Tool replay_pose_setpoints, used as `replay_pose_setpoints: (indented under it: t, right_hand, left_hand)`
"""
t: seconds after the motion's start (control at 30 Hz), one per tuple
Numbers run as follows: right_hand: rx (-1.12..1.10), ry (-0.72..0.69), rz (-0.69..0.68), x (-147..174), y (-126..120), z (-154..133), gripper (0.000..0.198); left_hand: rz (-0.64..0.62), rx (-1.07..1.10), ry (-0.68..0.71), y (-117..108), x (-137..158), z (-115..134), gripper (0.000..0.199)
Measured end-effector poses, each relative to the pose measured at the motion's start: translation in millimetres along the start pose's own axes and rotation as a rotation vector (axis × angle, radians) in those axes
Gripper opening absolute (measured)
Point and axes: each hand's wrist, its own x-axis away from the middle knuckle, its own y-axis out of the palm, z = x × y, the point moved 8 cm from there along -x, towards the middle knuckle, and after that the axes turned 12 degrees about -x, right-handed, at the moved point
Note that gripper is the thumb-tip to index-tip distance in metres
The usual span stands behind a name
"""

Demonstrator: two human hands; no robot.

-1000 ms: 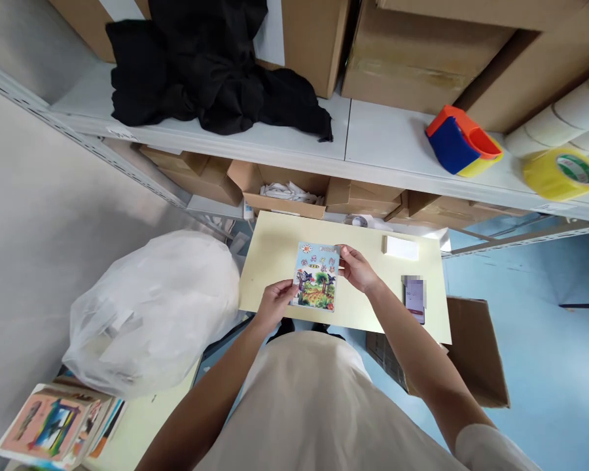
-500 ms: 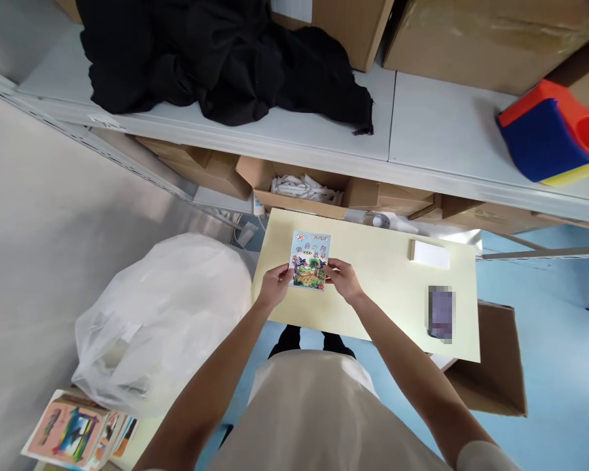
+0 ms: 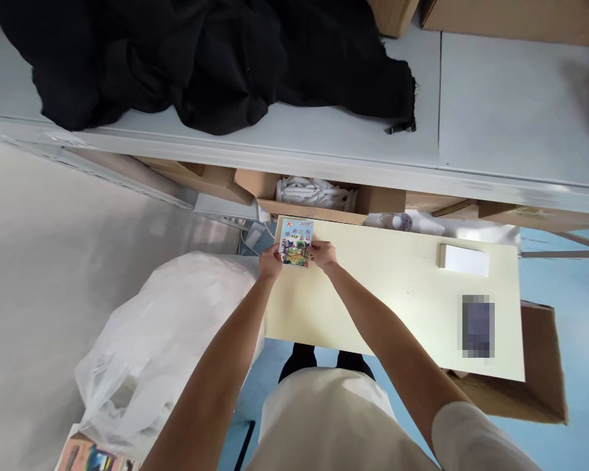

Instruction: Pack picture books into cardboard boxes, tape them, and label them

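Observation:
A small picture book (image 3: 295, 243) with a light blue cover and a coloured garden drawing is held between my two hands. My left hand (image 3: 271, 260) grips its left edge, and my right hand (image 3: 322, 254) pinches the right edge near the lower half. The cover faces up toward me, over the far left corner of the pale yellow table (image 3: 387, 288). Most of my fingertips are hidden behind the book.
On the table's right lie a white box (image 3: 465, 260) and a blurred-out dark item (image 3: 478, 327). An open carton of white pieces (image 3: 317, 194) stands behind. Black cloth (image 3: 216, 72) covers the shelf above. Left are a white plastic bag (image 3: 177, 327) and books (image 3: 91, 456); an open carton (image 3: 544, 366) sits right.
Both hands have carried the book away from me, toward the table's far left corner. The camera view has shifted too. My grip stays the same.

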Motion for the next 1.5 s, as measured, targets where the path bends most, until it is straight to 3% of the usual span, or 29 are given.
replay_pose_setpoints:
  t: [0.2, 0.53, 0.73, 0.93, 1.1, 1.23, 1.33, 1.43, 1.5]
  right_hand:
    - [0.033, 0.009, 0.034, -12, 8, 3, 0.010]
    - [0.056, -0.064, 0.115, -6, 5, 4, 0.015]
    - [-0.107, -0.040, 0.167, 15, -20, 15, 0.029]
    - [-0.222, -0.030, 0.185, 75, -60, 31, 0.034]
    - [-0.338, -0.063, 0.198, 150, -107, 45, 0.034]
    - [-0.381, -0.122, 0.227, 201, -168, 49, 0.029]
    - [-0.319, -0.268, 0.294, 232, -237, 21, 0.031]
    - [-0.243, -0.486, 0.482, 261, -328, -36, 0.034]
    - [-0.229, -0.614, 0.631, 275, -390, -78, 0.036]
  left_hand:
    - [-0.024, -0.013, 0.013, 2, -15, -11, 0.039]
    - [0.010, -0.086, 0.079, 3, -13, -9, 0.034]
    - [0.061, -0.086, 0.099, -5, -2, -2, 0.032]
    - [0.125, -0.065, 0.148, -27, 22, 24, 0.036]
    - [0.148, -0.007, 0.343, -42, 68, 78, 0.035]
    - [-0.096, 0.164, 0.613, -39, 117, 148, 0.027]
    - [-0.203, 0.207, 0.784, -48, 155, 216, 0.023]
    - [-0.201, 0.252, 0.880, -66, 183, 298, 0.025]
    - [-0.242, 0.403, 0.898, -78, 196, 359, 0.031]
